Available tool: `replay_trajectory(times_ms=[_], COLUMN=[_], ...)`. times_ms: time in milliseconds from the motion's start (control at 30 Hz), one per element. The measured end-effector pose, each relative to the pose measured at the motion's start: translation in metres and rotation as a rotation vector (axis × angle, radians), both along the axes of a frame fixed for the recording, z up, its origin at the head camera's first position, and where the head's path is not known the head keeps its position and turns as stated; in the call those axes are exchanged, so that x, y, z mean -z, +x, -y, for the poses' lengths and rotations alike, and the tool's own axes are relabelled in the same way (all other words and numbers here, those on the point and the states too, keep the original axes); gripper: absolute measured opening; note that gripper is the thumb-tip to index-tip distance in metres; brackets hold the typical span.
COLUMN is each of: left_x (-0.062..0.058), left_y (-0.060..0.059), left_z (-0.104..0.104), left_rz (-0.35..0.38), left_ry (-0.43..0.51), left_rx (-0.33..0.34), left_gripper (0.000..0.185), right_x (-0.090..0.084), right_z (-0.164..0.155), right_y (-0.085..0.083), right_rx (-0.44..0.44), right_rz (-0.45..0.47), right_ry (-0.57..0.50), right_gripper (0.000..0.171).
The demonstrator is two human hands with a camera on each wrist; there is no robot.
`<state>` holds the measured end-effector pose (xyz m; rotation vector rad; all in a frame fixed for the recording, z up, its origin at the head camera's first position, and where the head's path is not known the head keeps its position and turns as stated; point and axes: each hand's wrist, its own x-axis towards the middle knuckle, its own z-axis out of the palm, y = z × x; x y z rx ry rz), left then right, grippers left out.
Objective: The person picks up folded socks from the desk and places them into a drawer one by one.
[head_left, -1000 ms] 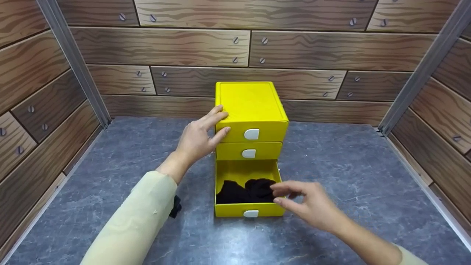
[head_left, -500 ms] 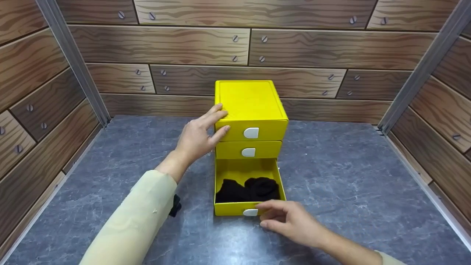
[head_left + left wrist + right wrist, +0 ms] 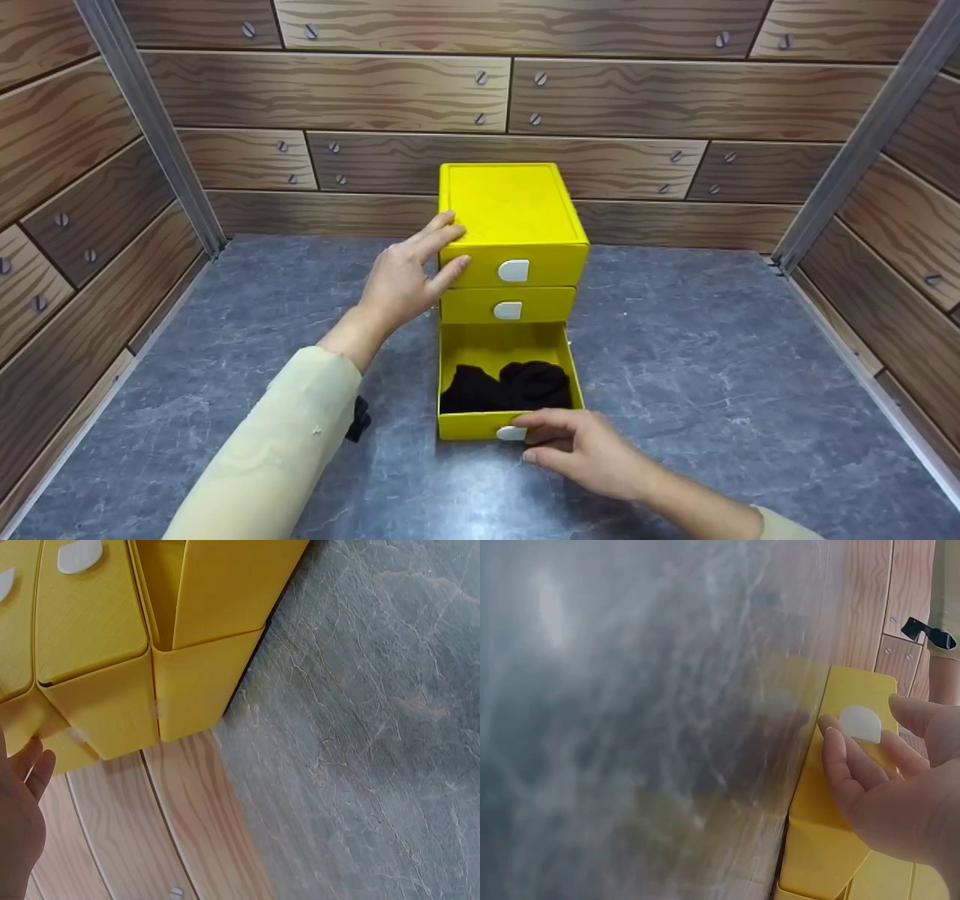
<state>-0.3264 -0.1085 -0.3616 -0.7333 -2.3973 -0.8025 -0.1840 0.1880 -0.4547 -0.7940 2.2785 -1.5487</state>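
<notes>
Right hand [image 3: 592, 454]: grip relaxed, fingers loosely extended, fingertips [image 3: 832, 742] at the white handle [image 3: 511, 433] on the near face of the bottom drawer [image 3: 502, 426]; nothing clasped. Drawer pulled out toward the near side, black cloth [image 3: 506, 386] lying inside, just beyond the fingers. Left hand [image 3: 405, 281]: fingers straight, pressed flat on the upper left corner of the yellow drawer unit [image 3: 510, 214]. Unit stands mid tabletop [image 3: 712, 360]; upper two drawers closed.
</notes>
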Motion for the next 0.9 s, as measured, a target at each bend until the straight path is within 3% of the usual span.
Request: replay_trajectory(times_ms=[367,567,900], left_x=[0.0,-0.001,-0.001], left_y=[0.0,0.001,0.001], left_z=[0.0,0.0,-0.001], left_rz=[-0.01,-0.001,0.028], left_ry=[0.009,-0.002,-0.011], left_rx=[0.012,0.0,-0.019], left_gripper=[0.051,0.052,0.053], right_x=[-0.001,-0.002,-0.004], right_z=[0.003,0.006,0.013], right_y=[-0.011,-0.027,-0.061], right_rx=[0.016,0.053,0.115], right_rz=[-0.016,-0.086,-0.097], right_ry=[-0.004,0.046,0.104], right_gripper=[0.04,0.042,0.047])
